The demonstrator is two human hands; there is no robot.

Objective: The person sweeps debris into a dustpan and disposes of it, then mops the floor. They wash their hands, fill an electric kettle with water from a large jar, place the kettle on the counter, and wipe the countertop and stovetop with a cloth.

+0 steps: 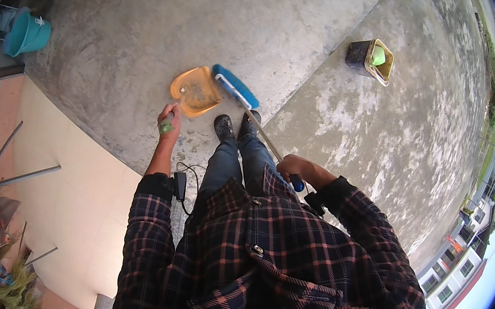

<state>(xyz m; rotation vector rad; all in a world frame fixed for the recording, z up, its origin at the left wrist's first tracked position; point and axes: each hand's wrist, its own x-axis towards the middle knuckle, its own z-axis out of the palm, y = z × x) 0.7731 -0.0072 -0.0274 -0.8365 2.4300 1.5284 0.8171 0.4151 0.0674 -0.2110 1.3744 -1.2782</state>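
My left hand (169, 116) is closed at the near side of an orange dustpan (205, 106), gripping what looks like its handle; most of that handle is hidden by the fist. Something green shows at the wrist. The pan holds a little dirt and some small pale bits. My right hand (298, 167) wraps around the upper stick of a broom (268, 139), just above its blue end cap. The broom's blue bristle head (236, 86) lies slantwise at the pan's right side, in front of my shoes.
A dark square bucket (361, 55) with a light green thing inside stands on the concrete floor at the far right. At the far left is a teal bucket (27, 34). A pale wall (77, 135) runs along my left, with metal bars beyond it.
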